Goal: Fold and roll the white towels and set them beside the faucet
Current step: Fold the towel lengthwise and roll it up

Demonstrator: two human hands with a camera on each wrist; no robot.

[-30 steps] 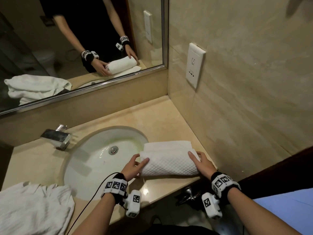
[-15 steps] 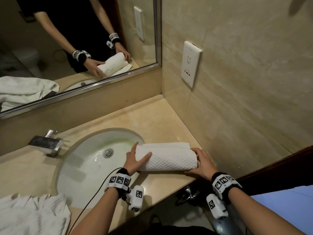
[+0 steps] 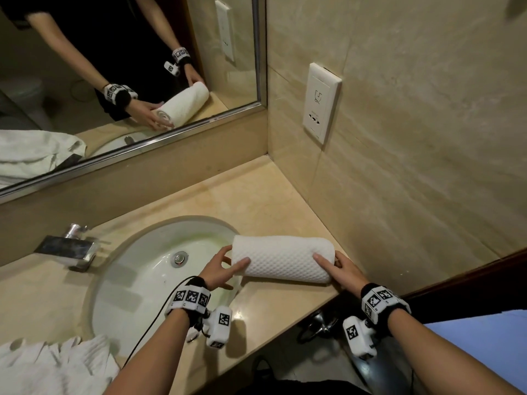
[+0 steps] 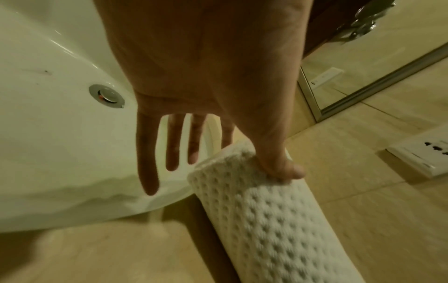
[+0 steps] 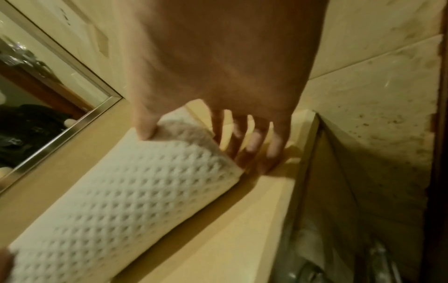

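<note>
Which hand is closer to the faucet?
Left. The left hand rests on the rolled towel at its sink end, nearer the faucet; the right hand rests on the far end.

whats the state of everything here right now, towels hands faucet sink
faucet, off, no water running
sink, no water in it
rolled towel, fully rolled, lying on the counter right of the sink, not yet by the faucet
other towel, crumpled, unfolded, at the counter's left front
left hand, thumb on the roll, straight fingers at its left end
right hand, thumb on the roll, fingers against its right end
</note>
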